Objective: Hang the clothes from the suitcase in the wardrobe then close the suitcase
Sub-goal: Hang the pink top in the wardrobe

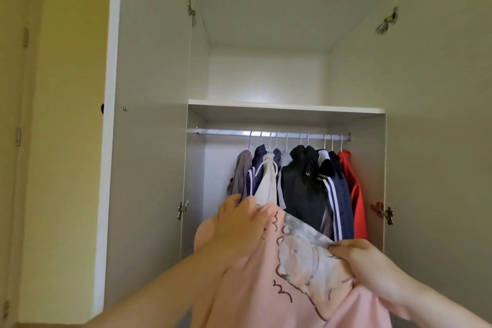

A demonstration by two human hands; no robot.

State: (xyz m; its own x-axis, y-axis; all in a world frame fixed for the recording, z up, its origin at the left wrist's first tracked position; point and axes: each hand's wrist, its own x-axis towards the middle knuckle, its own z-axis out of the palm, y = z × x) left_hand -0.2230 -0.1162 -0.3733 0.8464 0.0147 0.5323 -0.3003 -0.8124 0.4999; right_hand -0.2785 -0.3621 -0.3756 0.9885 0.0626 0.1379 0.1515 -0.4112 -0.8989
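Two bare hands hold a pale pink printed cotton garment [306, 287] up before the open white wardrobe [287, 109].

The left hand [239, 224] grips the garment's upper left edge, fingers curled over the cloth; the right hand [370, 266] pinches its right edge beside the grey-white print. Behind, the silver metal rail [223, 132] carries hangers with a grey top, navy striped jackets [335, 194], a black jacket [300, 184] and a red jacket [354, 194]. The suitcase is out of view.
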